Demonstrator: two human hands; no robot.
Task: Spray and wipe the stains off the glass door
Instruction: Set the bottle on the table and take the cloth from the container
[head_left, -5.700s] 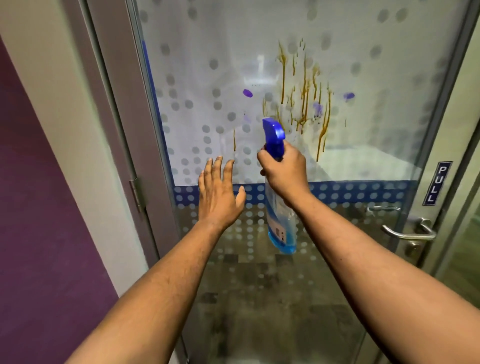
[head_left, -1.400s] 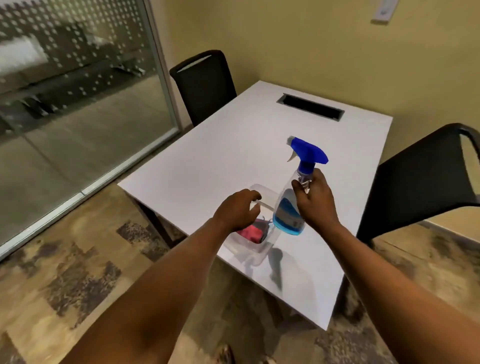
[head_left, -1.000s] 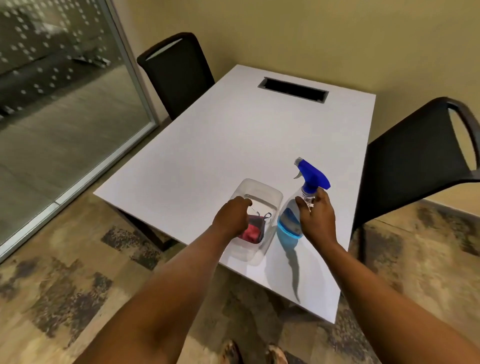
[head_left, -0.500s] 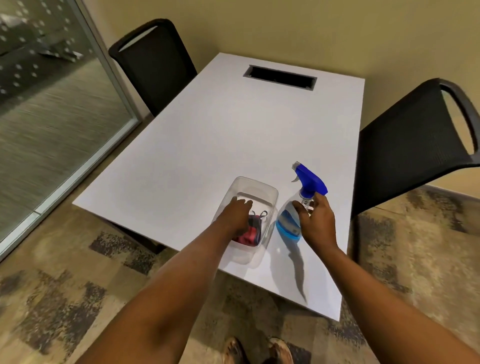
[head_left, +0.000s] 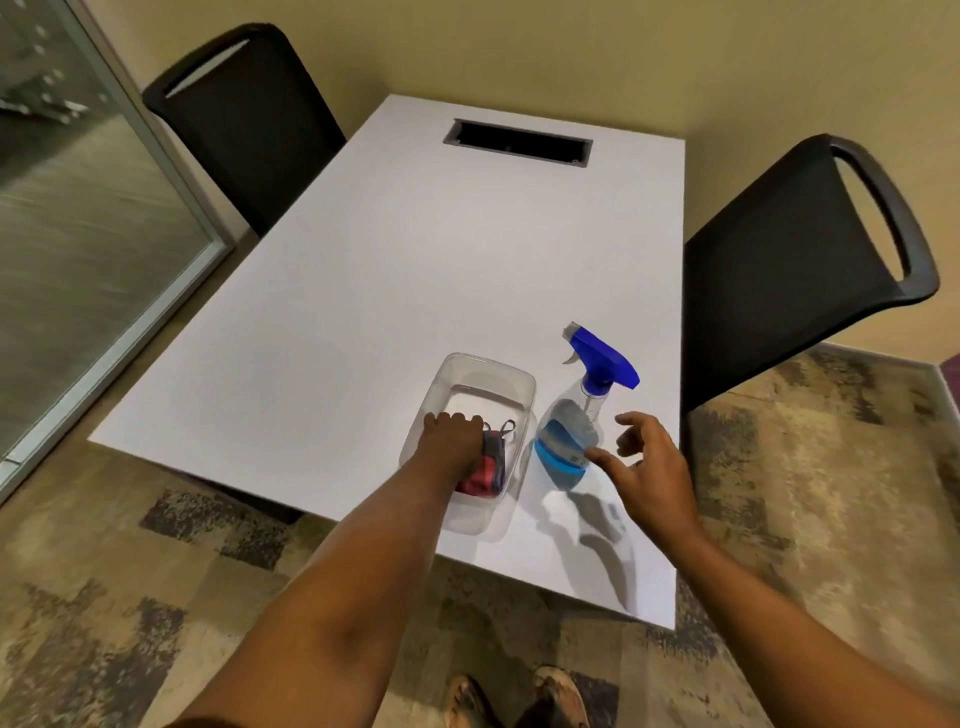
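Observation:
A spray bottle with a blue trigger head and blue liquid stands upright on the white table. My right hand hovers just right of it, fingers spread, holding nothing. Left of the bottle sits a clear plastic tub. My left hand reaches down into the tub and rests on a red and dark cloth; its fingers are curled over the cloth, and I cannot tell if they grip it. The stained glass door is out of view.
Two black chairs flank the table, one at the far left and one at the right. A cable slot is cut into the table's far end. A glass wall runs along the left. My feet stand on patterned carpet.
I turned from the stained door to the table. My right hand set the spray bottle down beside the tub and let go. My left hand went deeper into the tub onto the cloth.

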